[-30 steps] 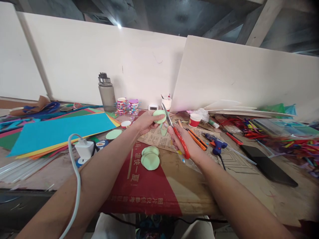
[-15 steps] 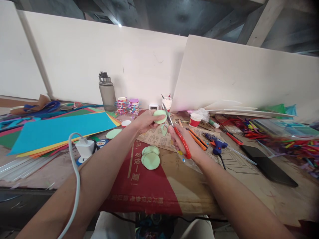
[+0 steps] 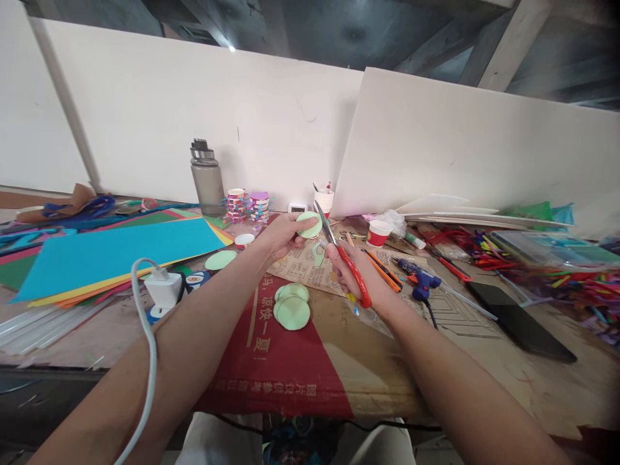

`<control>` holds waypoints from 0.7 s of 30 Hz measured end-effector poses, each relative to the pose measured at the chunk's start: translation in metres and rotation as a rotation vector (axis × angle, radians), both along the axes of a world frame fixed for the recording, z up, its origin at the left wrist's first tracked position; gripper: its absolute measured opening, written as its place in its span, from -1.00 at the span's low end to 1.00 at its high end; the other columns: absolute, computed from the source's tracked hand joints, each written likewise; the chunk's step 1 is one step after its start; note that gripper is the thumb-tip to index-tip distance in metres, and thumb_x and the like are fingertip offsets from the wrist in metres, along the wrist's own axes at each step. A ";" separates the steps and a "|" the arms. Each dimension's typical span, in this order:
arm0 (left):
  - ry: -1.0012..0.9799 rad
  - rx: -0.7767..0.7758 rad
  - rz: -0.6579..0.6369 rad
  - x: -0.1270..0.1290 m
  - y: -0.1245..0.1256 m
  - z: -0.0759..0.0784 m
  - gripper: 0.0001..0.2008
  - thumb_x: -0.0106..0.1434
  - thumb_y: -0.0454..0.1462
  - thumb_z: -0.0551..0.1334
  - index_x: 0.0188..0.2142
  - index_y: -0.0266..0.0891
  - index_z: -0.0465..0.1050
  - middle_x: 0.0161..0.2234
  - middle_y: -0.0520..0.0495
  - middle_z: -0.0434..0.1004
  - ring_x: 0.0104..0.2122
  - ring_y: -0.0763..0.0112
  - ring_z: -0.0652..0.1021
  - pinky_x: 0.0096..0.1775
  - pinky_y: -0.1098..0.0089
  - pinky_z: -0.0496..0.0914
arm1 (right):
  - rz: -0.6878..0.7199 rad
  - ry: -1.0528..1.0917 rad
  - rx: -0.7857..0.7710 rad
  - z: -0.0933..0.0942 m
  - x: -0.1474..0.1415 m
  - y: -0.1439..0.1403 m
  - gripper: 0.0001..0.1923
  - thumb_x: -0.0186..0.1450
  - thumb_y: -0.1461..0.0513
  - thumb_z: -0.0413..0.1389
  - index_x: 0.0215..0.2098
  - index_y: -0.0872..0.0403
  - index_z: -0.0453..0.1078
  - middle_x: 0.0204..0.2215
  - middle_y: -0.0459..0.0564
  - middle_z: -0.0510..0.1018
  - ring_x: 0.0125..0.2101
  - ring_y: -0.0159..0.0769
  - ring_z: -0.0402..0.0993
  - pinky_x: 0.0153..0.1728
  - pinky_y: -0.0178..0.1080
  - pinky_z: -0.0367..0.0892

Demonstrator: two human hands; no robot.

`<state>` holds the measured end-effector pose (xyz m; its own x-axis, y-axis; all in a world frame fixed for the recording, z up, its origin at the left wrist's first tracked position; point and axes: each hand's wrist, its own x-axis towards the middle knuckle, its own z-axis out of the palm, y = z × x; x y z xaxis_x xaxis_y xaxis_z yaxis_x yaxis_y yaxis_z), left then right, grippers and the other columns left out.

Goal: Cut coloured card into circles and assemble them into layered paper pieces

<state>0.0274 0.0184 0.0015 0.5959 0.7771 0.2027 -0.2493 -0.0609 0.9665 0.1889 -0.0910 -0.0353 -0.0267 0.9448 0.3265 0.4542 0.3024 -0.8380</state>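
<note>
Pinched in my left hand (image 3: 283, 236) is a pale green paper disc (image 3: 309, 224), raised above the table. My right hand (image 3: 345, 266) is closed round the red handles of a pair of scissors (image 3: 357, 278). Their blades point up and away, beside the disc's right edge. Several more pale green discs (image 3: 292, 311) lie overlapping on the red part of the cardboard (image 3: 285, 381) below my hands. A curved green offcut (image 3: 318, 253) rests just under the blades. Another green piece (image 3: 220, 260) lies left of my left wrist.
Coloured sheets (image 3: 121, 252) and a charger with a white cable (image 3: 163, 287) are at left. A bottle (image 3: 207, 177) and decorated cups (image 3: 236, 205) stand at the back. Right of my hands are a paper cup (image 3: 378, 233), a glue gun (image 3: 423, 286) and a black phone-like slab (image 3: 523, 323).
My left thumb has shifted on the disc, and the disc shows slightly more of its face, a little up and left. The scissors stay beside it in my right hand.
</note>
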 end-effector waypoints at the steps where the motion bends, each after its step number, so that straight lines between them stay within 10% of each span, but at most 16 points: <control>1: -0.014 -0.002 0.012 0.001 0.000 -0.001 -0.62 -0.05 -0.12 0.49 -0.48 -0.39 0.45 -0.62 0.00 0.36 -0.71 0.72 0.16 -0.64 0.55 0.00 | 0.002 -0.001 0.003 -0.001 0.000 0.001 -0.57 0.29 -0.18 0.00 -0.36 0.00 0.22 -0.60 -0.19 0.21 -0.63 -0.41 0.10 -0.63 -0.33 0.10; 21: 0.044 0.041 -0.037 -0.001 -0.002 0.000 -0.61 -0.07 -0.14 0.50 -0.50 -0.39 0.42 -0.62 0.02 0.33 -0.70 0.73 0.14 -0.64 0.56 0.00 | 0.005 -0.003 0.012 -0.002 0.000 0.000 -0.57 0.30 -0.18 -0.01 -0.34 0.00 0.25 -0.60 -0.19 0.21 -0.62 -0.40 0.11 -0.62 -0.33 0.12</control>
<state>0.0265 0.0165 0.0016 0.6328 0.7462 0.2070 -0.2094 -0.0925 0.9735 0.1889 -0.0907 -0.0375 -0.0326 0.9406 0.3380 0.4552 0.3150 -0.8328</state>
